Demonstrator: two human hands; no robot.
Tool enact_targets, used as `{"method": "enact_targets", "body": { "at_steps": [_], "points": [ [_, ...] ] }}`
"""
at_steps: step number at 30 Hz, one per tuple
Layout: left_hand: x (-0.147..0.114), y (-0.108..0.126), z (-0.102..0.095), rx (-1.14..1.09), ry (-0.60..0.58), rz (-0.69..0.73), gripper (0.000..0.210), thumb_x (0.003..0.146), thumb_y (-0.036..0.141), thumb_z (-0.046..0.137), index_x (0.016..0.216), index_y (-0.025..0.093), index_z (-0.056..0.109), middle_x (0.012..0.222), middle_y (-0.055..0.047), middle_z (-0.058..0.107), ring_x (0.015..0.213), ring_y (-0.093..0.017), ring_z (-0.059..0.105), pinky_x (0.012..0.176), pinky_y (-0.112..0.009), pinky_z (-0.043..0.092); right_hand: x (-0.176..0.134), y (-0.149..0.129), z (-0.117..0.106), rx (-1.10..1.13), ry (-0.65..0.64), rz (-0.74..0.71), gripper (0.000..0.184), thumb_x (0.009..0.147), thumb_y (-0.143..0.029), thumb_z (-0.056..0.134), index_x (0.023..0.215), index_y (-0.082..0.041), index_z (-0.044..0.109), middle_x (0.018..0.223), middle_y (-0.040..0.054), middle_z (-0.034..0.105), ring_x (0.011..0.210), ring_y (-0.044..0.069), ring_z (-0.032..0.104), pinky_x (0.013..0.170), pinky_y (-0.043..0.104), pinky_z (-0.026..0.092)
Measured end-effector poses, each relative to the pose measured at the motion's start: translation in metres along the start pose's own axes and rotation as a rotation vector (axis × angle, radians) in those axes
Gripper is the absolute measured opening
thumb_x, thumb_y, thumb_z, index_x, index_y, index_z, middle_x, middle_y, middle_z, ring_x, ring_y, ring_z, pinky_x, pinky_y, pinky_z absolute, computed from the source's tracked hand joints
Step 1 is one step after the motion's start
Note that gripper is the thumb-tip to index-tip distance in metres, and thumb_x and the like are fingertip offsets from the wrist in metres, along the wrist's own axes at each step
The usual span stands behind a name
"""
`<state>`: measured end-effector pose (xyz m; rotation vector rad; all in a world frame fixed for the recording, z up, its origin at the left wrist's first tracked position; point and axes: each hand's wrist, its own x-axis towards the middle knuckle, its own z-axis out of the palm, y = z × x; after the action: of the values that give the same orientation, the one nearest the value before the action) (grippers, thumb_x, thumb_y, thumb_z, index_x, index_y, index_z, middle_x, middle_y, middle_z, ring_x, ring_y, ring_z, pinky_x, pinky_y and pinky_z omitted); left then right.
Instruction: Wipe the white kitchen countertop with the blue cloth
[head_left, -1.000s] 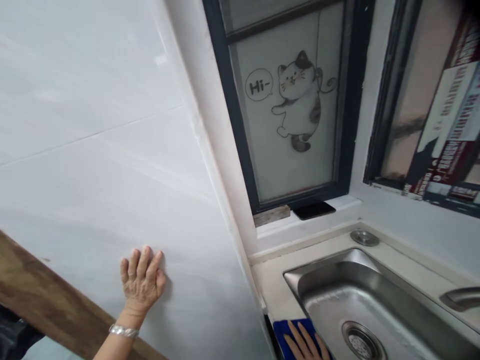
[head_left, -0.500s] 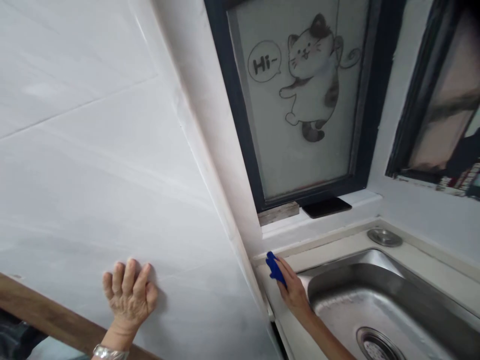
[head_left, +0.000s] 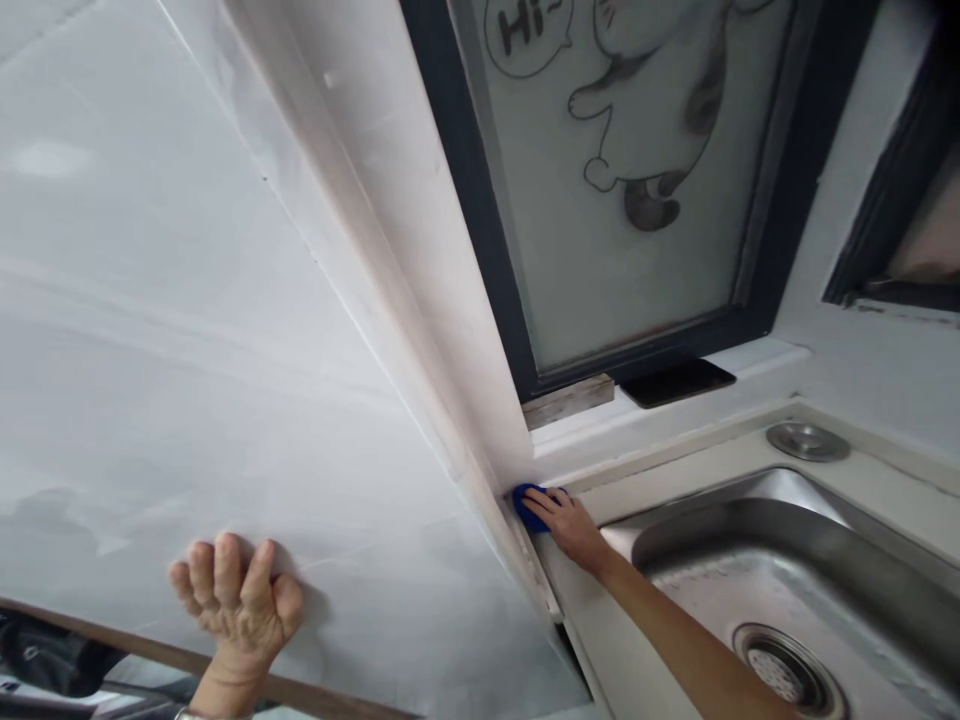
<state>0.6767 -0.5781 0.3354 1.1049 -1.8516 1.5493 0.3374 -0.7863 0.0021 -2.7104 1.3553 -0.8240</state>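
My right hand presses a blue cloth into the back left corner of the pale countertop. Its fingers lie over the cloth, against the edge of the tiled wall. On the left, my left hand leans on the white tiled wall with its fingers apart and nothing in it. Beside my right forearm is the steel sink, its drain strainer showing at the bottom.
A dark-framed window with a cat drawing stands above the counter. On its sill lie a black phone-like slab and a grey block. A round metal lid sits behind the sink. Wooden trim edges the lower left.
My right hand has moved left with the blue cloth, from above the counter down into its corner. My left hand stays on the wall. The view has tilted down and closer.
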Motion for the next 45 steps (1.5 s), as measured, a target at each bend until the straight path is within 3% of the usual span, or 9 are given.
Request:
{"method": "enact_targets", "body": {
  "at_steps": [6, 12, 17, 22, 28, 32, 37, 41, 45],
  "points": [
    [-0.003, -0.001, 0.0, 0.03, 0.008, 0.005, 0.073, 0.078, 0.017, 0.054, 0.149, 0.017, 0.036, 0.163, -0.01, 0.024, 0.151, -0.03, 0.017, 0.125, -0.054, 0.013, -0.055, 0.0, 0.007, 0.013, 0.037, 0.089, 0.059, 0.078, -0.01, 0.046, 0.133, -0.026, 0.058, 0.145, -0.0004, 0.053, 0.138, 0.028, 0.037, 0.111, 0.05, 0.033],
    [-0.006, -0.003, 0.002, 0.002, 0.01, -0.001, 0.067, 0.083, 0.022, 0.05, 0.148, 0.017, 0.037, 0.164, -0.009, 0.024, 0.152, -0.03, 0.016, 0.125, -0.054, 0.012, -0.102, -0.018, 0.001, 0.019, -0.076, -0.105, 0.069, 0.071, -0.019, 0.051, 0.14, -0.025, 0.05, 0.154, 0.0015, 0.043, 0.147, 0.031, 0.023, 0.121, 0.06, 0.01],
    [-0.009, -0.003, 0.001, -0.004, -0.012, -0.01, 0.066, 0.085, 0.023, 0.049, 0.149, 0.023, 0.034, 0.165, -0.009, 0.019, 0.152, -0.032, 0.012, 0.122, -0.063, 0.012, -0.065, -0.022, -0.007, -0.036, -0.18, 0.075, 0.063, 0.084, -0.032, 0.047, 0.146, -0.026, 0.042, 0.158, 0.001, 0.036, 0.146, 0.033, 0.023, 0.117, 0.059, 0.019],
    [-0.006, 0.0, -0.001, -0.018, -0.056, -0.04, 0.066, 0.088, 0.024, 0.046, 0.152, 0.021, 0.03, 0.166, -0.006, 0.013, 0.153, -0.026, 0.006, 0.126, -0.052, 0.005, -0.021, -0.022, -0.008, -0.052, -0.202, 0.173, 0.056, 0.085, -0.034, 0.048, 0.141, -0.027, 0.049, 0.153, 0.0053, 0.043, 0.137, 0.034, 0.034, 0.109, 0.058, 0.028],
    [-0.011, 0.0, 0.003, 0.01, -0.058, -0.047, 0.062, 0.088, 0.026, 0.046, 0.149, 0.021, 0.034, 0.165, -0.008, 0.017, 0.153, -0.029, 0.01, 0.125, -0.058, 0.011, -0.028, -0.019, -0.019, -0.038, -0.199, 0.166, 0.052, 0.081, -0.032, 0.053, 0.133, -0.027, 0.054, 0.146, 0.0072, 0.05, 0.127, 0.033, 0.041, 0.097, 0.051, 0.036],
    [-0.017, 0.002, 0.005, -0.044, -0.051, -0.106, 0.06, 0.085, 0.024, 0.05, 0.144, 0.022, 0.043, 0.163, -0.01, 0.025, 0.153, -0.029, 0.01, 0.125, -0.056, 0.009, -0.066, -0.032, -0.034, -0.049, -0.18, 0.151, 0.052, 0.081, -0.031, 0.053, 0.133, -0.026, 0.055, 0.144, 0.0077, 0.052, 0.125, 0.032, 0.042, 0.095, 0.05, 0.036],
    [-0.024, 0.005, 0.006, -0.212, -0.149, -0.219, 0.049, 0.089, 0.028, 0.05, 0.136, 0.016, 0.051, 0.161, -0.008, 0.031, 0.153, -0.027, 0.004, 0.124, -0.055, -0.002, -0.15, -0.07, -0.054, -0.083, -0.112, 0.114, 0.056, 0.081, -0.028, 0.051, 0.136, -0.026, 0.052, 0.143, 0.008, 0.053, 0.127, 0.033, 0.043, 0.095, 0.049, 0.039],
    [-0.024, 0.006, 0.011, -0.209, -0.145, -0.232, 0.048, 0.089, 0.031, 0.05, 0.137, 0.021, 0.053, 0.157, -0.005, 0.039, 0.153, -0.024, 0.006, 0.125, -0.05, -0.003, -0.231, -0.118, -0.063, -0.164, -0.026, 0.161, 0.076, 0.08, -0.023, 0.049, 0.152, -0.032, 0.028, 0.146, 0.0062, 0.052, 0.128, 0.036, 0.046, 0.096, 0.055, 0.042],
    [-0.019, 0.014, 0.011, -0.262, -0.213, -0.255, 0.052, 0.09, 0.025, 0.049, 0.142, 0.027, 0.048, 0.155, -0.003, 0.041, 0.153, -0.021, 0.007, 0.126, -0.049, -0.005, -0.295, -0.169, -0.085, -0.16, 0.083, 0.196, 0.09, 0.078, -0.027, 0.051, 0.154, -0.039, 0.004, 0.135, 0.0003, 0.062, 0.114, 0.036, 0.06, 0.077, 0.055, 0.051]
  ]
}}
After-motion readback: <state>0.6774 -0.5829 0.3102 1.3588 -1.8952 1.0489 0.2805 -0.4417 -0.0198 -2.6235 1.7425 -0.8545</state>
